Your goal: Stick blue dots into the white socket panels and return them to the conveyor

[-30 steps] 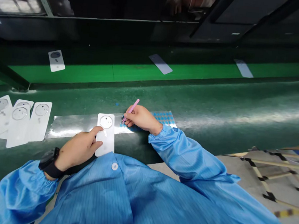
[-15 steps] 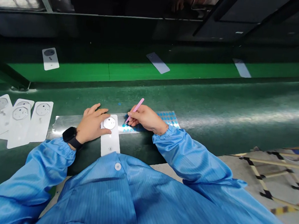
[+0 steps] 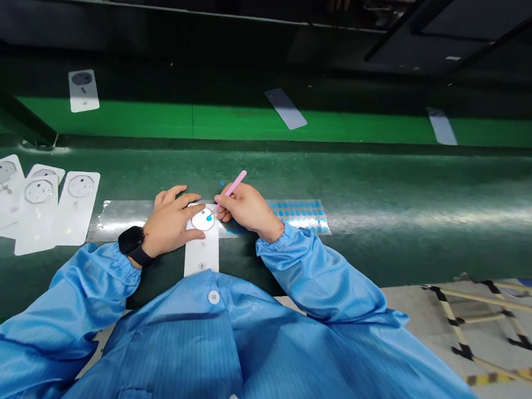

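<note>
A white rectangular panel [image 3: 202, 253] with a round, grey-outlined face lies in front of me, over a clear strip of film. My left hand [image 3: 170, 225], with a black watch at its wrist, has its fingers spread, the index finger and thumb resting on the panel's left side. In my right hand [image 3: 249, 209] are pink tweezers [image 3: 236, 182], pinched and slanting down to the round face. Near their tip, a small blue dot sticker [image 3: 209, 218] shows on that face. Under my right wrist runs a sheet of blue dot stickers [image 3: 299, 212], partly hidden.
Several similar white panels [image 3: 36, 216] overlap on the green bench at left. Beyond the bench edge, a green strip carries a panel [image 3: 83, 91] at left and two grey-white ones [image 3: 286, 109] farther right. A tube frame [image 3: 450, 324] stands on the floor at right.
My right hand has moved left with the tweezers, from the sticker sheet to the panel. A blue dot now shows on the panel's round face. My left hand stays on the panel.
</note>
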A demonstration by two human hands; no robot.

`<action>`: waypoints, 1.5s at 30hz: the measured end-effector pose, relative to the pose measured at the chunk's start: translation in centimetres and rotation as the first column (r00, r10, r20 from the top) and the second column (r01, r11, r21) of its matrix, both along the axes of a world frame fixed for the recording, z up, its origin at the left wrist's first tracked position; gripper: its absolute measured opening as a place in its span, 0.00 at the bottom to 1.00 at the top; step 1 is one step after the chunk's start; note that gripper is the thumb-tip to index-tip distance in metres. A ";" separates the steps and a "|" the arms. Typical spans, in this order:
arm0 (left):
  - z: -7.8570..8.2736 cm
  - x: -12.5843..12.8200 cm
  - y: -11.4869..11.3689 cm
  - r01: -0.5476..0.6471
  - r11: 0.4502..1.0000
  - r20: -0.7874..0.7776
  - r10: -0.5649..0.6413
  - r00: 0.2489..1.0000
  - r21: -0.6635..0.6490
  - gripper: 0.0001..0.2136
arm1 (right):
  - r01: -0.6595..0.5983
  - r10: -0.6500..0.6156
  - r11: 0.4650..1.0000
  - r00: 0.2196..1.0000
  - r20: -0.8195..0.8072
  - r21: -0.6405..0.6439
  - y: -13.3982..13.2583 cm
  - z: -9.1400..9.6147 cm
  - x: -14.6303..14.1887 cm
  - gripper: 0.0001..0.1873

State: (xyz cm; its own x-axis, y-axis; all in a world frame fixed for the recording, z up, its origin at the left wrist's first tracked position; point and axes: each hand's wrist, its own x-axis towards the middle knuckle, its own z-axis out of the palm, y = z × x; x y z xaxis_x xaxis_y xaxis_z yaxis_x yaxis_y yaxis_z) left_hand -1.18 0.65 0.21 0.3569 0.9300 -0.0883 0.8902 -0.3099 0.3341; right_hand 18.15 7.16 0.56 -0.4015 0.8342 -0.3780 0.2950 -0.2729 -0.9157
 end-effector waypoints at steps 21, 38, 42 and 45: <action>0.0 -0.2 -0.1 0.001 1.000 -0.048 0.000 0.999 0.024 0.27 | -0.018 0.013 0.998 0.997 0.074 0.057 -0.3 0.3 0.0 0.11; 0.0 -0.3 -0.5 0.027 0.994 0.019 -0.029 0.999 0.102 0.15 | -0.010 0.000 0.995 0.994 0.109 0.096 -0.6 0.3 -0.1 0.10; 0.5 -0.1 -0.8 0.078 0.993 -0.012 -0.077 0.997 0.085 0.12 | -0.018 0.007 0.995 0.994 0.112 0.099 -0.6 0.2 -0.1 0.09; 0.8 0.3 -1.1 0.084 0.994 -0.065 -0.080 0.995 0.067 0.12 | -0.017 0.007 0.994 0.996 0.094 0.107 -0.6 0.0 -0.1 0.09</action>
State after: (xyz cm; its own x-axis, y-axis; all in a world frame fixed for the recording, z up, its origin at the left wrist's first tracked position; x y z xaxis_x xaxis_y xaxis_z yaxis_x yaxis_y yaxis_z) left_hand -0.85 -0.43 1.05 0.4278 0.9025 -0.0491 0.8793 -0.4030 0.2537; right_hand 18.07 6.53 0.54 -0.3788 0.8675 -0.3224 0.3830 -0.1702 -0.9079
